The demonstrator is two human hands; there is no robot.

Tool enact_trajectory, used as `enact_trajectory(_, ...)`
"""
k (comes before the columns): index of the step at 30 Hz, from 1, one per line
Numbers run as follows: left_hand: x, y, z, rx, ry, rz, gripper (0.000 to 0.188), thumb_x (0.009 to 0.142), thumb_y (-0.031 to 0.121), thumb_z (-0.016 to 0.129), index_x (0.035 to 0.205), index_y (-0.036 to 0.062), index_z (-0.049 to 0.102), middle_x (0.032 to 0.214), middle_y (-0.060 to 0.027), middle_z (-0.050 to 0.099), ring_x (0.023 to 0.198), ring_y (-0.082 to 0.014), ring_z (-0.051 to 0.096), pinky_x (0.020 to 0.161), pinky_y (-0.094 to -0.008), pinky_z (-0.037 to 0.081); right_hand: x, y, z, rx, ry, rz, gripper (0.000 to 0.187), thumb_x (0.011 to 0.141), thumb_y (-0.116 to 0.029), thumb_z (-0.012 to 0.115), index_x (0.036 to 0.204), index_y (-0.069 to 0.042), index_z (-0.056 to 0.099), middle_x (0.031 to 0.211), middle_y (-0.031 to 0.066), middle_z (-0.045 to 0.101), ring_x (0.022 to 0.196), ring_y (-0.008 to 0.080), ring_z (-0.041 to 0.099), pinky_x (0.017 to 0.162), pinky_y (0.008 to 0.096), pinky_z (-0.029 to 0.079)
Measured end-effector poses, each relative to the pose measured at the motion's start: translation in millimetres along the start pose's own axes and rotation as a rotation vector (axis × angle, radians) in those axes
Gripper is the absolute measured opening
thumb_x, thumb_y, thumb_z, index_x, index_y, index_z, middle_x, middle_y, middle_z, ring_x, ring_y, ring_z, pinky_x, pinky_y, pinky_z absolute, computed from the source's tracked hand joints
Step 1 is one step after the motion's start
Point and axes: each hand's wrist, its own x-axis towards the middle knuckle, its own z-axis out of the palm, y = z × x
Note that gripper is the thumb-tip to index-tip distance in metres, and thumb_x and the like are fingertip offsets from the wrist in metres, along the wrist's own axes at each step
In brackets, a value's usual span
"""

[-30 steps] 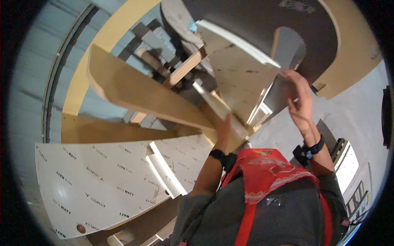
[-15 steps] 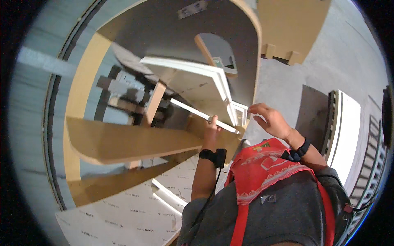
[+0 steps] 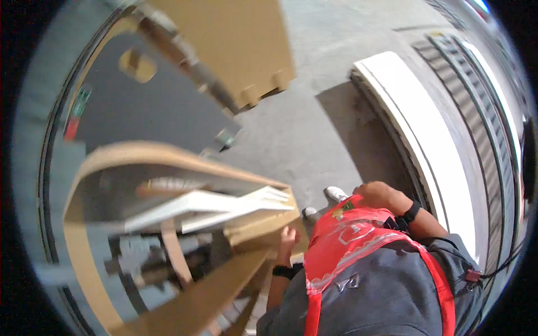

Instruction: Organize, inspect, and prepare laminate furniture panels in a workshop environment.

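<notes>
My left hand (image 3: 288, 241) is beside the front corner of a curved-edge wooden cabinet frame (image 3: 168, 152). Its blurred fingers look apart, and nothing shows in them. White angled strips (image 3: 246, 209) lie inside the frame, their ends close above that hand. Over the top of my red apron (image 3: 358, 229) rests my right hand (image 3: 374, 195), its back turned up and its fingers bent out of sight. Whether it grips anything cannot be made out. A wooden shelf board (image 3: 196, 297) crosses the frame near my left forearm.
A dark panel (image 3: 151, 95) with an oval cutout lies beyond the frame, beside a brown board (image 3: 230, 39). To the right stands a long white-topped stack (image 3: 414, 117), with metal racking (image 3: 476, 95) past it. Grey concrete floor (image 3: 314, 140) lies between.
The view has swung right. My left hand has let go of the white strip, which now seems to lie in the frame. My right hand has drawn back to my apron.
</notes>
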Motion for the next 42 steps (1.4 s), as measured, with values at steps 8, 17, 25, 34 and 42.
enact_trajectory(8,18.2,26.1,54.5,0.897,-0.355,0.244,0.039,0.088,0.029,0.053,0.117,0.0019,0.055,0.1,-0.0159,0.065,0.089,-0.0262,0.064,0.077,-0.0346,0.048,-53.3,34.0,93.8,0.162,-0.087,0.068,0.036,0.08,-0.025,0.057,0.11,-0.005,0.059,0.102,0.0179,0.063,0.094,0.0369,0.06,0.08,0.0452,0.047)
enact_trajectory(17,-23.5,87.0,176.1,1.181,-0.37,0.354,0.038,0.087,0.03,0.055,0.115,0.0047,0.057,0.102,-0.0164,0.065,0.094,-0.0255,0.062,0.082,-0.0344,0.047,-144.4,119.0,113.5,0.405,0.115,0.166,0.039,0.082,-0.028,0.058,0.114,-0.006,0.057,0.105,0.0207,0.062,0.098,0.0369,0.059,0.08,0.0441,0.048)
enact_trajectory(25,-68.6,73.6,348.0,1.058,-0.7,0.233,0.039,0.088,0.028,0.055,0.117,0.002,0.055,0.105,-0.016,0.063,0.098,-0.0228,0.061,0.084,-0.0321,0.046,-270.2,222.3,168.9,0.352,0.213,0.402,0.032,0.08,-0.032,0.059,0.098,-0.006,0.062,0.089,0.0196,0.065,0.084,0.0375,0.062,0.07,0.0452,0.05)
enact_trajectory(34,-53.4,100.8,503.0,1.389,-0.983,0.32,0.04,0.092,0.026,0.051,0.12,-0.0013,0.051,0.116,-0.0167,0.059,0.109,-0.025,0.056,0.092,-0.0332,0.043,-344.3,273.2,244.9,0.649,0.424,0.625,0.033,0.08,-0.029,0.06,0.102,-0.005,0.062,0.094,0.0198,0.064,0.088,0.037,0.062,0.074,0.0457,0.049)
enact_trajectory(42,1.5,97.9,630.1,1.544,-1.251,0.449,0.041,0.09,0.029,0.052,0.12,0.0013,0.052,0.113,-0.0183,0.06,0.105,-0.0279,0.058,0.088,-0.0349,0.045,-336.1,312.6,208.2,0.916,0.344,0.776,0.038,0.081,-0.028,0.058,0.111,-0.005,0.06,0.101,0.0205,0.063,0.094,0.0362,0.06,0.081,0.0432,0.048)
